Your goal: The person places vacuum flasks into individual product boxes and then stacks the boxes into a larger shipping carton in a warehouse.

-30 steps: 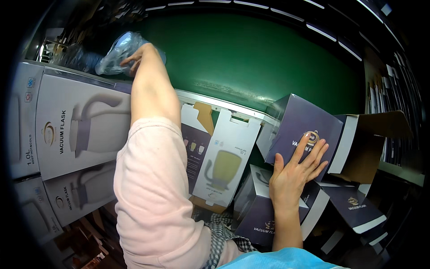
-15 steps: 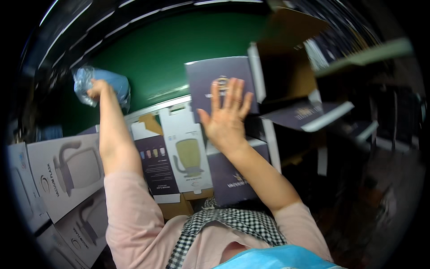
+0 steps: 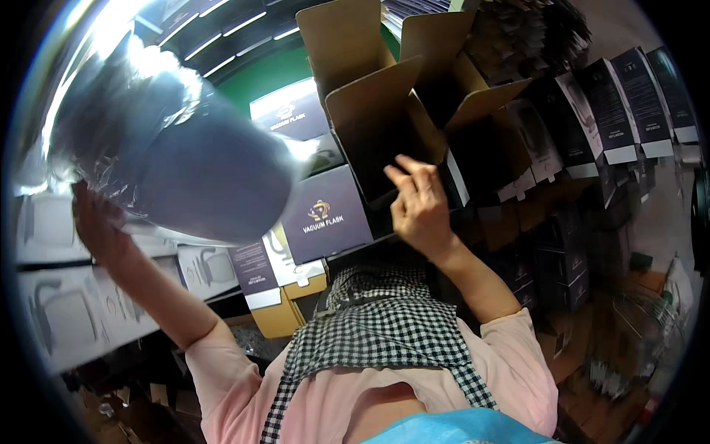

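Note:
A large, blue-grey rounded flask (image 3: 214,155) in a clear plastic bag is lifted close to the view at upper left. My left hand (image 3: 100,222) is closed on the gathered end of its bag, though part of the grip is hidden. Over the near edge of an open carton (image 3: 381,122) hovers my right hand (image 3: 423,203), empty, with its fingers apart and partly bent. The carton's flaps stand up and its inside is dark. Left of the right hand is a closed purple box (image 3: 325,214) with a gold pot emblem.
Another open carton (image 3: 488,137) stands right of the first. Printed flask boxes (image 3: 66,311) line the left side, and dark purple boxes (image 3: 610,103) stand in a row at right. Beyond the cartons shows a green surface (image 3: 255,78).
My left hand has brought the bagged flask up and nearer. My right hand has left the purple box top and moved right to the open carton. The view has turned toward the right.

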A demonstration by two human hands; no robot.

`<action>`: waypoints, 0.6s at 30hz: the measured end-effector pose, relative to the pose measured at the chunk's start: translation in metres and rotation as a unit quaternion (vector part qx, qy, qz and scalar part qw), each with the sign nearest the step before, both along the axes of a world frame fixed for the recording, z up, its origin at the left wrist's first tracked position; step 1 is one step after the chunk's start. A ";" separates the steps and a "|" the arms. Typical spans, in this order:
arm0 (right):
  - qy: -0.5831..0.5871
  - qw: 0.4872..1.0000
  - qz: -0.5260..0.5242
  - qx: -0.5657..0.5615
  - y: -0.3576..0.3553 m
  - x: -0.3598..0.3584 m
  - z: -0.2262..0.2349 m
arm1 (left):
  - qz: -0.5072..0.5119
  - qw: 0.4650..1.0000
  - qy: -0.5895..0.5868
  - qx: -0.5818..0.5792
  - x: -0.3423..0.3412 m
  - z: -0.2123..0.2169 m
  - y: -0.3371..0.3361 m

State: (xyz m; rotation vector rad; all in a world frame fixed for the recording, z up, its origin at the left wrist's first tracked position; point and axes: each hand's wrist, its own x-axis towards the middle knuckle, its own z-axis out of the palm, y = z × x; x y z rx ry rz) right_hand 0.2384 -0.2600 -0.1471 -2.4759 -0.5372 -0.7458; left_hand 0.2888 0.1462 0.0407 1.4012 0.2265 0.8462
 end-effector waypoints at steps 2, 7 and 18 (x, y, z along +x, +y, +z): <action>-0.006 1.000 -0.006 -0.021 -0.025 -0.005 -0.023 | 0.001 0.994 0.042 0.099 -0.014 -0.021 0.004; -0.053 0.998 0.002 -0.042 -0.040 -0.010 -0.073 | 0.125 0.711 -0.103 0.684 0.022 -0.079 -0.117; -0.015 0.996 0.075 0.041 -0.053 -0.010 -0.083 | -0.457 0.797 0.211 0.334 0.093 -0.137 -0.243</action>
